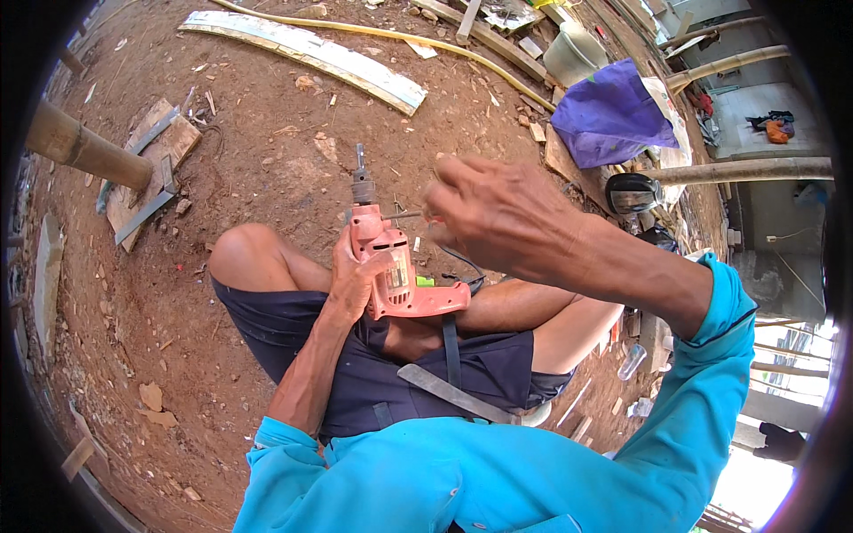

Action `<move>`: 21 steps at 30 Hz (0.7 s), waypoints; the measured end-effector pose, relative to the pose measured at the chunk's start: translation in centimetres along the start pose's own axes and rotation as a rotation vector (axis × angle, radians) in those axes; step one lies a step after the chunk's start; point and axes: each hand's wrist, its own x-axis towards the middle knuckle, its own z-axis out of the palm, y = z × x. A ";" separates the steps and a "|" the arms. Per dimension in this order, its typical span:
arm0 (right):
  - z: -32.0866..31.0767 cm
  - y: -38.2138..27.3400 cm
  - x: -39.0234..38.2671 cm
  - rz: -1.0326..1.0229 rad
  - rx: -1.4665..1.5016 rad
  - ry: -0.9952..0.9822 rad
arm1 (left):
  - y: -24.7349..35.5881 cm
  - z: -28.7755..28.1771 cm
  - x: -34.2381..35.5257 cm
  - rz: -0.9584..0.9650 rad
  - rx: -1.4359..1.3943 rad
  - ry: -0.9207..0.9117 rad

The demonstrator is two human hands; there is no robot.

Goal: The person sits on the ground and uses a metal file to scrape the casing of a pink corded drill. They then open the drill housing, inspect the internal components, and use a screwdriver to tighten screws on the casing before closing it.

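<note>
My left hand (pixel 354 275) is wrapped round the body of a faded red electric drill (pixel 391 266). The drill lies over my crossed legs, its metal chuck (pixel 362 188) and short bit pointing away from me, its handle toward the right. My right hand (pixel 493 209) is curled just right of the drill's front end. Between its fingers and the drill housing runs a thin dark rod (pixel 404 215), like a screwdriver shaft; my fingers hide its other end. Across my lap lies a flat metal blade (pixel 453 393).
Bare soil with wood chips surrounds me. At left, a metal square (pixel 147 211) rests on a board beside a bamboo post (pixel 89 147). Ahead are a long white-faced plank (pixel 302 55) and a yellow hose (pixel 382 34). A purple sack (pixel 613 115) and grey bucket (pixel 576 55) sit far right.
</note>
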 end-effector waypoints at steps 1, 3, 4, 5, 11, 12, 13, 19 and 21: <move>0.1 0.2 0.1 -0.112 -0.028 0.054 | 0.3 0.3 0.1 0.011 0.004 -0.006; 0.3 0.6 0.2 -0.335 -0.086 0.160 | 0.5 0.4 0.5 0.033 0.013 -0.014; 0.2 0.6 0.1 -0.339 -0.111 0.152 | 0.4 0.3 0.7 0.042 0.017 -0.014; 0.2 0.6 0.0 -0.343 -0.136 0.143 | 0.3 0.2 0.7 0.050 0.021 -0.015; -0.6 -0.9 -0.2 0.062 0.021 -0.085 | 0.3 0.4 0.6 0.025 0.019 0.000; -0.2 -0.6 -0.3 0.032 0.042 -0.034 | 0.1 0.3 0.8 0.040 0.025 -0.005; 0.1 -0.5 -0.3 -0.001 0.064 0.018 | -0.1 0.1 0.9 0.056 0.031 -0.007; 0.2 -0.2 -0.4 -0.386 -0.302 -0.004 | -0.1 -0.2 0.8 0.075 0.036 -0.016; 0.6 -0.8 -0.6 -0.061 -0.025 -0.052 | 0.2 0.3 0.7 0.067 0.043 -0.014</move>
